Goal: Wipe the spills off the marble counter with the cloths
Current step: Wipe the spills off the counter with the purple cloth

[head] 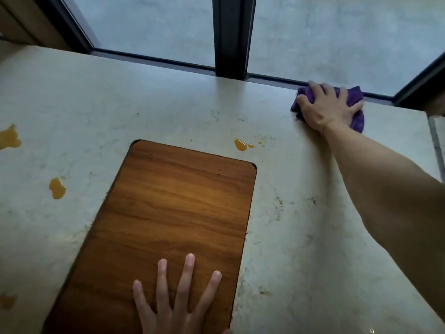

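Observation:
A pale marble counter (168, 104) fills the view. My right hand (330, 109) presses down on a crumpled purple cloth (356, 100) at the far right, close to the window frame. My left hand (175, 302) lies flat with fingers spread on a wooden panel (173, 203) set into the counter, holding nothing. Orange spills lie on the marble: a small one (240, 144) just beyond the panel's far right corner, one (57, 188) left of the panel, a larger one (9, 138) at the left edge, and a faint one (8, 301) at the lower left.
A window with a dark frame (231, 37) runs along the counter's far edge. The counter's right edge (433, 141) drops off near a tiled strip. Brownish specks mark the marble right of the panel.

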Available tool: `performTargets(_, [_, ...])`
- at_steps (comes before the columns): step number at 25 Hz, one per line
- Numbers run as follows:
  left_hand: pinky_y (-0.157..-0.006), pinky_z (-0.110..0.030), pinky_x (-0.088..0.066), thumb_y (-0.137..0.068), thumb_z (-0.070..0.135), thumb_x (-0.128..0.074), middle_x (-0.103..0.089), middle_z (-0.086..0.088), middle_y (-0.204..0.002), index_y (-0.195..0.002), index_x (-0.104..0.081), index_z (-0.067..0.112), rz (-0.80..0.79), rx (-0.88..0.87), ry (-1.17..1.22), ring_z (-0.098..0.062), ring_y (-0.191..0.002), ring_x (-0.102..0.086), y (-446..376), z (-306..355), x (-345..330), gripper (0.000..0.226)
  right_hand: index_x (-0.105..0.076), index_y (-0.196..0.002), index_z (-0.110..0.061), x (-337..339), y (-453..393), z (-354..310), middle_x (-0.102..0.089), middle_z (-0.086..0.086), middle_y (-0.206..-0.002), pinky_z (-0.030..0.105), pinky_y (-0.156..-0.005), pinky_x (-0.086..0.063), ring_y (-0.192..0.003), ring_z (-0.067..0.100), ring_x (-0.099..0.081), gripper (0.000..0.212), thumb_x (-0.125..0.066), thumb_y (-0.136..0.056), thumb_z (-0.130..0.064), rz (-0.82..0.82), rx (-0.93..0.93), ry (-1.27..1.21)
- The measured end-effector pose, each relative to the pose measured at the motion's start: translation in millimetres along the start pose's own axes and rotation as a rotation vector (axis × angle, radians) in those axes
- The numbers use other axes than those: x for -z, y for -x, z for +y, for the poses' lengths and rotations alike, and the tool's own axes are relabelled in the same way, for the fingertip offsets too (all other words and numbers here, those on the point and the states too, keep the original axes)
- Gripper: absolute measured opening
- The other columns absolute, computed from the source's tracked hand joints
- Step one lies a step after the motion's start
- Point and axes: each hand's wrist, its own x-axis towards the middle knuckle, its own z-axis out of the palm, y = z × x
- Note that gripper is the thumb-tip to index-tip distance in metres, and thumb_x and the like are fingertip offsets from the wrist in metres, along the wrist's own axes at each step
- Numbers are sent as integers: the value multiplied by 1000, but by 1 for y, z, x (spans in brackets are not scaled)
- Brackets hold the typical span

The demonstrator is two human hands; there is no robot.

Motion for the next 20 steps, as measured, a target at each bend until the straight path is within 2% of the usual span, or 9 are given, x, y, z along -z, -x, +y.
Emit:
performTargets(3, [-101,-81,-24,-69,93,-33,-42,-11,-149,-139,-45,42,29,-37,-9,-48,-132,-40,1,-2,0,87,-27,-148,-49,-2,-6,-10,-29,-10,-161,73,-109,-3,-150,28,-15,62,-19,-88,-61,12,135,-2])
performTargets(7, [-100,-83,-19,-73,84,-40,-39,-15,-155,-143,-44,39,-6,-68,58,-54,-135,-36,1,-6,13,84,-11,-151,-55,-4,19,-18,-9,-14,-166,72,-111,1,-153,29,-2,59,-17,-93,-62,-41,267,51])
performTargets(11, [-100,-84,-18,-71,82,-45,-33,-15,-160,-148,-40,38,-133,-67,97,-56,-140,-30,2,-5,22,89,-2,-150,-59,-20,77,-20,2,-13,-167,70,-113,0,-153,28,7,57,-15,-95,-65,-55,366,122])
performTargets(17, [-105,-82,-13,-82,81,-32,-23,-13,-164,-152,-28,42,-175,-53,170,-54,-145,-19,2,-5,30,81,0,-149,-60,-42,233,-6,5,-17,-166,69,-113,0,-153,22,10,55,-15,-96,-66,-66,391,94])
performTargets(20, [-108,-80,-4,-84,81,-26,-12,-9,-166,-152,-20,45,-159,-30,226,-51,-148,-7,6,-7,36,77,-9,-151,-58,-62,353,14,-8,-16,-166,70,-112,-12,-154,24,-3,56,-19,-96,-64,20,320,82])
